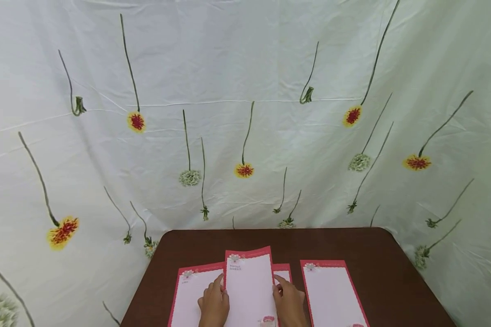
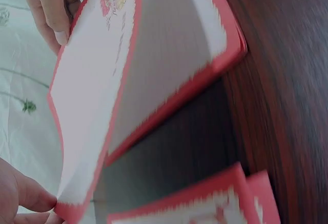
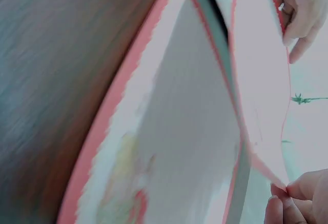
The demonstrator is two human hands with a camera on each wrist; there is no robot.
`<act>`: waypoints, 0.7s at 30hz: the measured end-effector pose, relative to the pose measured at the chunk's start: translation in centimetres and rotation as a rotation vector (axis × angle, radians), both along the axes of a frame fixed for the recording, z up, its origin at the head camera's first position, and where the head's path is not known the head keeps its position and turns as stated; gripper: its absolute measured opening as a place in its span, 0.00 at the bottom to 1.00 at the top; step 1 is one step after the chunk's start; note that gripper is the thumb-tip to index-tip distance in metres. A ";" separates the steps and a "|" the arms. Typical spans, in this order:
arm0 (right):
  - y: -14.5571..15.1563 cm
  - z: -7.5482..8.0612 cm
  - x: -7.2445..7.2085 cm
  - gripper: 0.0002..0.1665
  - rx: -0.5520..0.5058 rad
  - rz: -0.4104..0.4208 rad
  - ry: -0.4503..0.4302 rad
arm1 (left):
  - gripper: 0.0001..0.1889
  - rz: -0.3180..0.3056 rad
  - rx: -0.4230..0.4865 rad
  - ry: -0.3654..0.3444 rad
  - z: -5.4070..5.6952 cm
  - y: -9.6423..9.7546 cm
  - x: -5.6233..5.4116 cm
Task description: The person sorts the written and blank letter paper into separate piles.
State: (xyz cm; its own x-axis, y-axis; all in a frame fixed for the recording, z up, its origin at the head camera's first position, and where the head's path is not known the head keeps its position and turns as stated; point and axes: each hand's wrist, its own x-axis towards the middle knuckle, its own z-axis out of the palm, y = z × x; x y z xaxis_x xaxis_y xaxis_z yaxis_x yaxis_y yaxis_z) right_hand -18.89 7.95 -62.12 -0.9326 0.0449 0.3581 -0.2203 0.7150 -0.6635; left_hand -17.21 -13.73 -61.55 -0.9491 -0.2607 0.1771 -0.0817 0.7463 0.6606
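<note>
A white sheet of paper (image 1: pixel 249 290) with a red scalloped border is raised off the table and tilted. My left hand (image 1: pixel 214 303) pinches its left edge, and my right hand (image 1: pixel 289 303) pinches the opposite edge. A flower print and small dark writing show near its top left corner. The left wrist view shows the held sheet (image 2: pixel 89 75) slightly bowed between both hands. Behind it, a matching sheet (image 1: pixel 284 274) peeks out near my right fingers. Another bordered sheet (image 1: pixel 188 297) lies by my left hand, partly covered by it.
To the right lies one more red-bordered sheet (image 1: pixel 333 295), with a flower print at its top. All rest on a dark brown table (image 1: pixel 376 254) with rounded far corners. A pale cloth (image 1: pixel 270 136) printed with flowers hangs behind the table and along both sides.
</note>
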 end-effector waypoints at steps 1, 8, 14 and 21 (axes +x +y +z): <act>-0.4 0.0 0.0 0.16 -0.006 0.010 0.011 | 0.24 0.006 -0.002 -0.007 0.1 -0.4 0.1; -3.5 0.3 -0.2 0.16 -0.080 0.033 0.008 | 0.25 0.053 -0.016 -0.012 0.4 -2.9 0.8; -6.0 0.1 -0.4 0.16 -0.101 0.048 -0.017 | 0.25 0.103 -0.041 0.013 0.4 -5.1 1.3; -8.5 -0.2 -0.4 0.15 -0.106 0.084 -0.067 | 0.27 0.152 -0.083 -0.001 0.2 -7.4 1.9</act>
